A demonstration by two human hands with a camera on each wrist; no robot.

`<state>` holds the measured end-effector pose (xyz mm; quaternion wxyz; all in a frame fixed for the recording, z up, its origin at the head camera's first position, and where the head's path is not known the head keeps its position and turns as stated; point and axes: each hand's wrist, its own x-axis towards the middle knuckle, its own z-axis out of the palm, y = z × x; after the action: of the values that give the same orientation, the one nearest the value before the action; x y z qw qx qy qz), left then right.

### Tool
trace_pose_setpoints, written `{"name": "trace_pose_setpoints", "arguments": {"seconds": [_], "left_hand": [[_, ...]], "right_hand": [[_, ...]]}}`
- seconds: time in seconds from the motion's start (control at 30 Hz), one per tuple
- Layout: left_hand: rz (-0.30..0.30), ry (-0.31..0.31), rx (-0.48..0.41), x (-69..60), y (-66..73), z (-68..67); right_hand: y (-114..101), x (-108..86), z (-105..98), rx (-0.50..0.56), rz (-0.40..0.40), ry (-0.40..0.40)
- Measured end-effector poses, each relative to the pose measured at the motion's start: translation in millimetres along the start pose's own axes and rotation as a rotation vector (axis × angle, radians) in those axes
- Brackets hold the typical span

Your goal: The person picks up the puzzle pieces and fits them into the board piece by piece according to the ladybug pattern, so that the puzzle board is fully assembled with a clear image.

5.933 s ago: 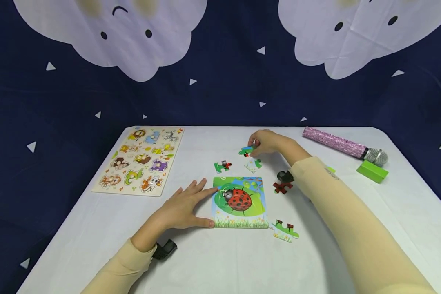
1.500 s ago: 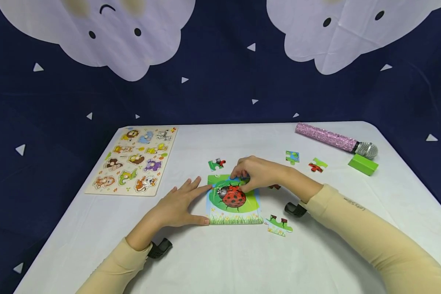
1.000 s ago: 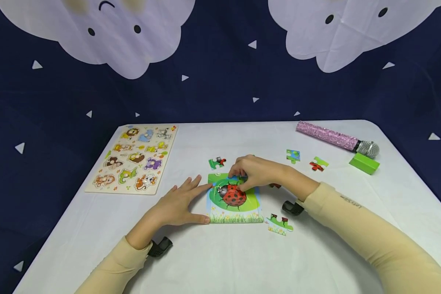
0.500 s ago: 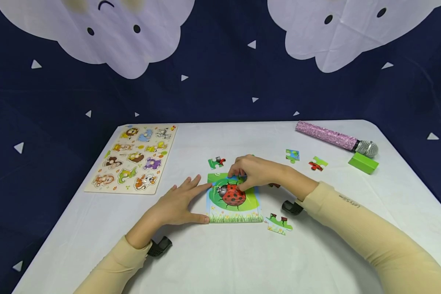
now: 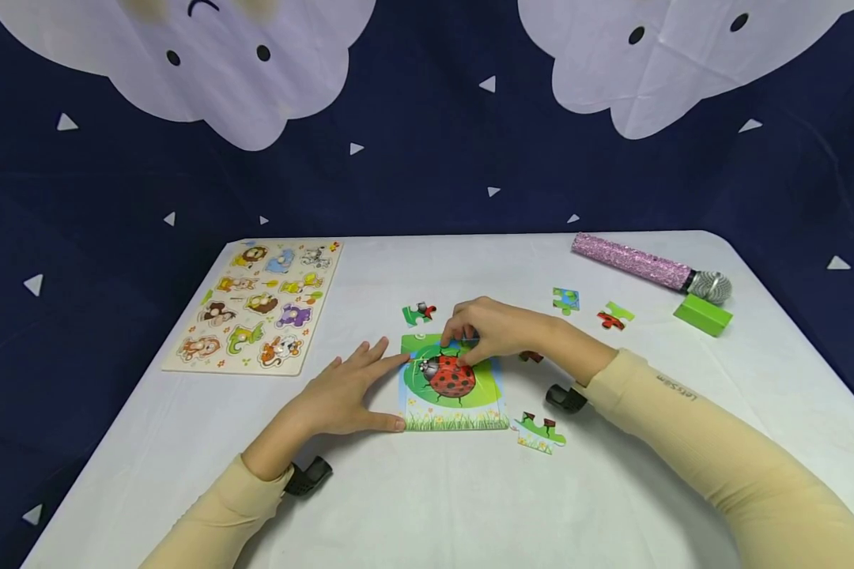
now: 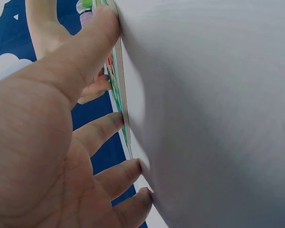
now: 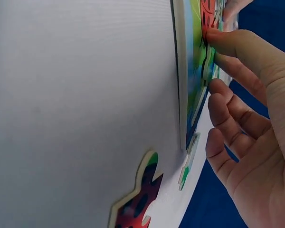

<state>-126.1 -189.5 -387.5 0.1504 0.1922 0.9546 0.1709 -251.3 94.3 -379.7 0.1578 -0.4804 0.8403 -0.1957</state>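
A square ladybug puzzle board (image 5: 455, 415) lies flat mid-table. My left hand (image 5: 341, 399) is spread along its left side, thumb at the lower corner and index finger at the upper left edge; in the left wrist view the thumb (image 6: 92, 45) touches the board's rim. Over the board's upper right, my right hand (image 5: 487, 332) pinches a jigsaw piece (image 7: 208, 64) between thumb and fingers, against the picture. The hand hides most of that piece in the head view. Loose jigsaw pieces lie around: one ladybug-head piece (image 5: 419, 314) behind the board, another piece (image 5: 538, 432) by its lower right corner.
More loose pieces include a blue-green one (image 5: 566, 300) and a red-green one (image 5: 615, 315) at right; a dark red piece (image 5: 530, 356) is partly under the right wrist. An animal peg puzzle (image 5: 256, 308) stands left. A pink glittery microphone (image 5: 633, 261) and green block (image 5: 703, 315) lie back right.
Since the earliest frame, my right hand has come from the pieces behind the board onto its upper right with a jigsaw piece. Over the last second both hands stay nearly still.
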Motion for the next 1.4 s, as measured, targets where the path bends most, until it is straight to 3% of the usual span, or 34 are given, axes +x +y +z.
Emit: {"name": "trace_pose_setpoints", "arguments": {"seconds": [0.47, 0.87, 1.13, 1.4], "left_hand": [[-0.003, -0.007, -0.003, -0.3, 0.9, -0.7], [-0.001, 0.002, -0.008, -0.5, 1.2, -0.7], [-0.006, 0.003, -0.008, -1.3, 0.3, -1.0], [-0.014, -0.007, -0.012, -1.0, 1.2, -1.1]], "right_hand": [[4.0, -1.8, 0.7, 0.060, 0.034, -0.028], [6.2, -15.2, -10.2, 0.064, 0.025, 0.042], [27.9, -38.7, -30.1, 0.045, 0.097, 0.138], [59.1, -66.1, -44.2, 0.014, 0.243, 0.211]]}}
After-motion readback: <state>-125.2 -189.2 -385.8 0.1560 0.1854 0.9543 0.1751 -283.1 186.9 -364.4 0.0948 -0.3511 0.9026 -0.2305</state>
